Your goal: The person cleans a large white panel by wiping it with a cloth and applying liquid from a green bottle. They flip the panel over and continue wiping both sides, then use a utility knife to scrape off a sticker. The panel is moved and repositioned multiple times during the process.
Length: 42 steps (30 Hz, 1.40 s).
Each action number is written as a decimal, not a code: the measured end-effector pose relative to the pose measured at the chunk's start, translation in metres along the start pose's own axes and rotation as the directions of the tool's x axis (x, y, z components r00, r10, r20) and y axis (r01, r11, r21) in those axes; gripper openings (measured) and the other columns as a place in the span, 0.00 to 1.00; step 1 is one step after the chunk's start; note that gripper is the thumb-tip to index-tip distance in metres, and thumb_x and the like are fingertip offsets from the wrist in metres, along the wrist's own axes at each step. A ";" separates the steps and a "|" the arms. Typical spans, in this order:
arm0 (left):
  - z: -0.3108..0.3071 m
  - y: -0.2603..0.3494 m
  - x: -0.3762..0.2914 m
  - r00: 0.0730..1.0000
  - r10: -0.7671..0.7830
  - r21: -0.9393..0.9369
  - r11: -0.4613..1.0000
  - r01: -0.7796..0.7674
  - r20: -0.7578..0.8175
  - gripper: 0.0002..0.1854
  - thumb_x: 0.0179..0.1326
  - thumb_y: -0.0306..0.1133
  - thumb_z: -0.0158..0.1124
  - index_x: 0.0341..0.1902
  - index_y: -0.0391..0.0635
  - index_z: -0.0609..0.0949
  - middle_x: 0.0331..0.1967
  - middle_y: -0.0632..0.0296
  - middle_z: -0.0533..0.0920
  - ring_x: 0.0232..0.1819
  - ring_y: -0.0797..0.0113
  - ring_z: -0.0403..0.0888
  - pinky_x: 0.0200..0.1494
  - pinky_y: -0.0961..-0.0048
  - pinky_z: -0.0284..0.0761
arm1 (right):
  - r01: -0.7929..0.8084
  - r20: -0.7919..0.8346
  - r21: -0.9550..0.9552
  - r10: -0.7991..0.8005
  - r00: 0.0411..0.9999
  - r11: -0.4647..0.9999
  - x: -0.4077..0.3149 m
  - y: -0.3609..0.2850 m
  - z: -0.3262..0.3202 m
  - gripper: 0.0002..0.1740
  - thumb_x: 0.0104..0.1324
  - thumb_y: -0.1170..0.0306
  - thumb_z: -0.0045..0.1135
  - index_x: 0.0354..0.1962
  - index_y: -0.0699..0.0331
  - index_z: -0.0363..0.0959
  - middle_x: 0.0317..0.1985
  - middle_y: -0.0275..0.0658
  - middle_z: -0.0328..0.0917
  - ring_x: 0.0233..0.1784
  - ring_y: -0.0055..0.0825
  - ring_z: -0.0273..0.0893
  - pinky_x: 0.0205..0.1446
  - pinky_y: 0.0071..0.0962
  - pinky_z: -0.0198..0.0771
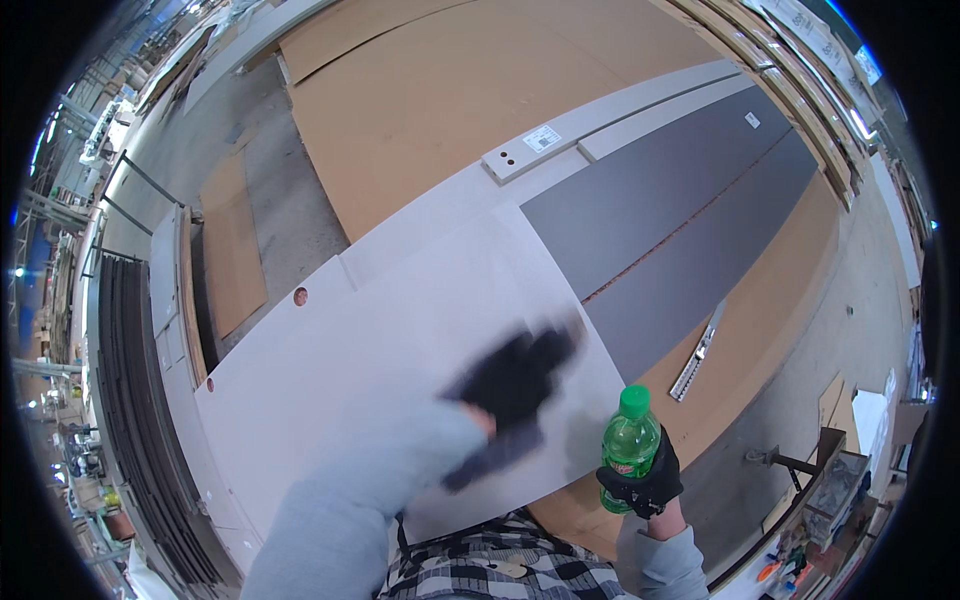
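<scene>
My right hand (pixel 645 480), in a black glove, grips a green plastic bottle (pixel 631 435) with a green cap, upright near the front edge of the work surface. My left hand (pixel 510 386), also in a dark glove, is blurred over a large white panel (pixel 360 360); its fingers cannot be made out clearly, nor whether it touches the panel. Beyond the white panel lie grey panels (pixel 637 202) divided by a rough brown line. A perforated metal strip, apparently a drawer slide (pixel 697 356), rests on the brown board (pixel 735 367) right of them.
A narrow pale panel with two holes and a label (pixel 525 154) lies across the far side. Dark panels (pixel 142 412) are stacked at the left. Long boards (pixel 802 82) stand at the upper right. A cart with a tray (pixel 836 487) is at the lower right.
</scene>
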<state>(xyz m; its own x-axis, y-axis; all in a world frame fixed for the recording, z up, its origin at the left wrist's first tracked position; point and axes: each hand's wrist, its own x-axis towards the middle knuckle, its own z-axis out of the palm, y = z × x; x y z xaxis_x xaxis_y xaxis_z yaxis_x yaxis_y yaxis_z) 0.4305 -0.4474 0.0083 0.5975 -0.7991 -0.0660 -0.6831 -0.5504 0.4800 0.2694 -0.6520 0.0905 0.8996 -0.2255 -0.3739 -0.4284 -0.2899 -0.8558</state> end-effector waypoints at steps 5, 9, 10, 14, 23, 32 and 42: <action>-0.016 -0.021 -0.011 0.992 -0.119 0.034 0.992 0.120 -0.037 0.30 0.64 0.44 0.48 0.70 0.50 0.62 0.68 0.55 0.63 0.70 0.55 0.58 0.72 0.57 0.49 | -0.027 -0.022 -0.073 0.025 0.999 0.997 -0.004 -0.014 -0.005 0.47 0.38 0.64 0.76 0.57 0.64 0.63 0.48 0.39 0.76 0.49 0.31 0.77 0.54 0.32 0.72; -0.057 -0.108 0.039 0.789 -0.343 0.258 0.814 0.521 -0.509 0.29 0.64 0.40 0.48 0.69 0.46 0.63 0.68 0.50 0.63 0.70 0.52 0.57 0.71 0.57 0.51 | -0.035 -0.056 -0.029 0.033 0.998 0.999 -0.012 -0.012 0.003 0.42 0.38 0.67 0.75 0.53 0.63 0.65 0.43 0.38 0.77 0.45 0.29 0.77 0.50 0.30 0.73; -0.048 -0.094 0.044 0.864 -0.368 0.128 0.893 0.431 -0.343 0.29 0.65 0.41 0.47 0.69 0.46 0.62 0.69 0.52 0.62 0.70 0.54 0.56 0.71 0.57 0.50 | -0.049 -0.055 -0.023 0.048 0.997 0.999 -0.013 -0.011 0.005 0.42 0.38 0.68 0.76 0.52 0.63 0.65 0.43 0.38 0.77 0.44 0.29 0.77 0.49 0.30 0.73; 0.031 0.019 -0.005 0.983 -0.011 -0.084 0.996 -0.004 -0.181 0.31 0.65 0.45 0.48 0.71 0.48 0.60 0.70 0.54 0.59 0.72 0.58 0.54 0.72 0.58 0.48 | -0.004 -0.058 0.041 0.007 0.998 0.999 -0.009 -0.009 0.012 0.40 0.37 0.68 0.76 0.50 0.63 0.66 0.41 0.37 0.77 0.42 0.28 0.77 0.48 0.30 0.73; -0.041 -0.157 -0.267 0.119 -0.865 -0.171 0.228 0.959 -0.488 0.31 0.64 0.42 0.49 0.70 0.44 0.61 0.68 0.52 0.64 0.69 0.55 0.60 0.70 0.63 0.52 | 0.017 -0.126 0.036 -0.013 0.992 0.999 -0.024 0.020 0.003 0.42 0.37 0.71 0.76 0.52 0.64 0.65 0.42 0.39 0.77 0.44 0.29 0.77 0.49 0.31 0.73; -0.043 -0.134 -0.106 0.635 -0.520 0.243 0.631 0.736 -0.571 0.31 0.65 0.50 0.47 0.66 0.44 0.66 0.67 0.50 0.64 0.70 0.54 0.58 0.70 0.59 0.51 | 0.062 -0.027 0.046 -0.061 0.998 0.997 -0.021 0.016 0.024 0.43 0.38 0.72 0.75 0.53 0.64 0.64 0.43 0.39 0.76 0.45 0.29 0.76 0.49 0.31 0.73; -0.052 -0.136 -0.134 0.604 -0.621 0.238 0.571 0.785 -0.500 0.33 0.66 0.47 0.47 0.70 0.41 0.59 0.71 0.51 0.58 0.72 0.52 0.54 0.71 0.58 0.47 | 0.110 -0.109 0.088 -0.100 0.989 0.990 -0.030 0.031 0.010 0.39 0.41 0.73 0.74 0.52 0.64 0.66 0.43 0.37 0.76 0.44 0.28 0.76 0.49 0.30 0.73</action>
<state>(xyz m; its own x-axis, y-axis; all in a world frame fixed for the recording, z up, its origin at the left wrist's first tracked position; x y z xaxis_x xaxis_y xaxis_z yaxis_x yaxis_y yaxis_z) 0.4652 -0.2530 -0.0021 0.9948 -0.0198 0.0997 -0.0213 -0.9997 0.0139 0.2301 -0.6446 0.0715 0.9233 -0.2957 -0.2453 -0.3179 -0.2296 -0.9199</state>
